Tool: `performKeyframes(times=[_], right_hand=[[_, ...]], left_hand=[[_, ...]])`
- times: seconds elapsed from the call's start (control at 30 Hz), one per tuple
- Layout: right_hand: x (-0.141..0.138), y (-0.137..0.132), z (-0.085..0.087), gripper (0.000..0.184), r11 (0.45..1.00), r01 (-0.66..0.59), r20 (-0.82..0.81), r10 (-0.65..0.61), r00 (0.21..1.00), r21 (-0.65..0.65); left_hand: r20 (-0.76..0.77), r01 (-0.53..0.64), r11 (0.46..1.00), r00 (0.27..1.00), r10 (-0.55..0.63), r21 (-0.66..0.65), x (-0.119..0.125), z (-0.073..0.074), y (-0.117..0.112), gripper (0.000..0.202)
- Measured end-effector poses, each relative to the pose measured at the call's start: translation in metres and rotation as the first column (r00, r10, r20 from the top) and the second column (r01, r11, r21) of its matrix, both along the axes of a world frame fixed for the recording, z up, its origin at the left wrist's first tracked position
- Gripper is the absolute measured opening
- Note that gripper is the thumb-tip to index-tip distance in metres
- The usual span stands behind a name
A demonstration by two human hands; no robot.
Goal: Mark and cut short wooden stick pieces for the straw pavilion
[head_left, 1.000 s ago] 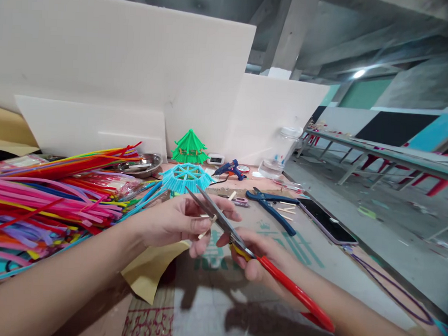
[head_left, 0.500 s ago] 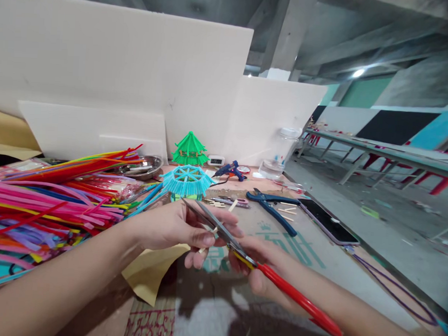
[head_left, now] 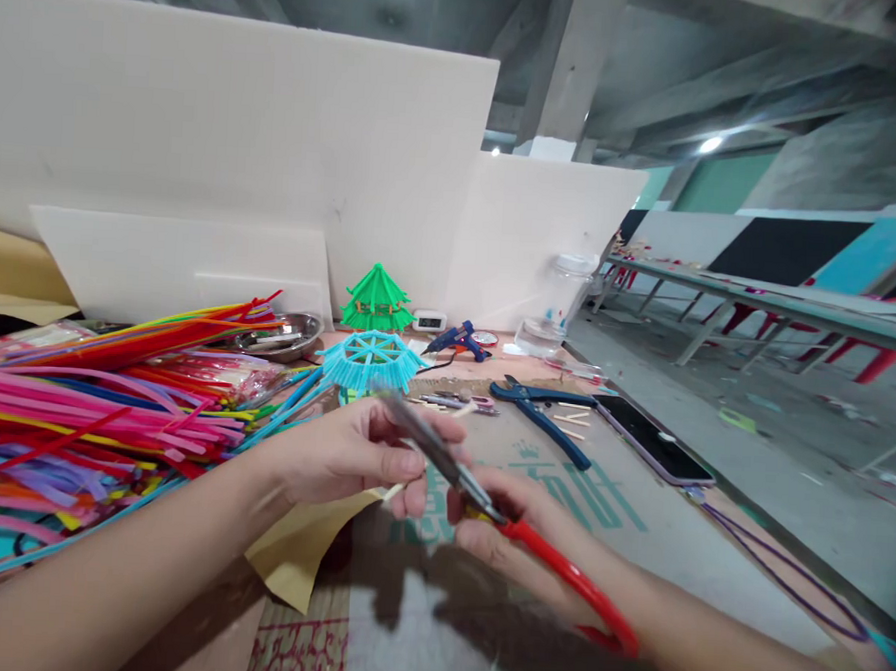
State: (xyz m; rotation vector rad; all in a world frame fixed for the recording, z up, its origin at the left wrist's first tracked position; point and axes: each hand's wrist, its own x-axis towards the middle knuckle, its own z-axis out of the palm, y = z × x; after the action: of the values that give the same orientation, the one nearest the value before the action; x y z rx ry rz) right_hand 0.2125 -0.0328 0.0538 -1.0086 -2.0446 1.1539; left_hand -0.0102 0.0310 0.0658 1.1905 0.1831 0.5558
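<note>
My right hand (head_left: 508, 539) grips red-handled scissors (head_left: 556, 566), blades pointing up and left toward my left hand. The blades look closed together and blurred. My left hand (head_left: 352, 451) pinches a small pale wooden stick (head_left: 393, 491) between thumb and fingers, right at the scissor blades. Both hands hover above a cardboard sheet (head_left: 633, 525) on the table.
A big heap of coloured pipe cleaners (head_left: 91, 407) lies at the left. Behind the hands are a cyan roof-shaped model (head_left: 373, 360), a green pagoda model (head_left: 377, 299), a blue glue gun (head_left: 459, 338), blue pliers (head_left: 541, 415), a phone (head_left: 653, 441) and a metal dish (head_left: 283, 332).
The scissor blades, apart a second ago, have come together on the stick. The camera and hands shifted slightly.
</note>
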Motion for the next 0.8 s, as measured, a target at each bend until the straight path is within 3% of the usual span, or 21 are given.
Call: performKeyframes(times=[0.2,0.43,0.6,0.7,0.8], right_hand=[[0.000,0.003,-0.001,0.026,0.998,-0.061,0.033,0.060,0.998,0.030],[0.046,0.025,0.020,0.042,0.993,0.028,-0.030,-0.025,0.999,0.117],[0.061,0.049,0.012,0.043,0.972,0.119,0.315,-0.181,0.932,0.204],[0.047,0.049,-0.007,0.051,0.964,0.079,0.464,-0.194,0.864,0.255],[0.032,0.043,-0.020,0.060,0.947,0.007,0.514,-0.181,0.839,0.321]], left_hand=[[-0.080,0.083,0.988,0.994,-0.072,0.133,-0.004,0.003,0.004,0.039],[-0.121,-0.068,0.965,0.987,0.101,0.255,-0.035,0.016,0.024,0.052],[0.003,-0.263,0.894,0.960,0.281,0.362,-0.051,0.029,0.026,0.039],[-0.162,-0.256,0.885,0.927,0.339,0.390,-0.048,0.034,0.023,0.035],[-0.421,-0.207,0.877,0.814,0.401,0.434,-0.036,0.031,0.022,0.028]])
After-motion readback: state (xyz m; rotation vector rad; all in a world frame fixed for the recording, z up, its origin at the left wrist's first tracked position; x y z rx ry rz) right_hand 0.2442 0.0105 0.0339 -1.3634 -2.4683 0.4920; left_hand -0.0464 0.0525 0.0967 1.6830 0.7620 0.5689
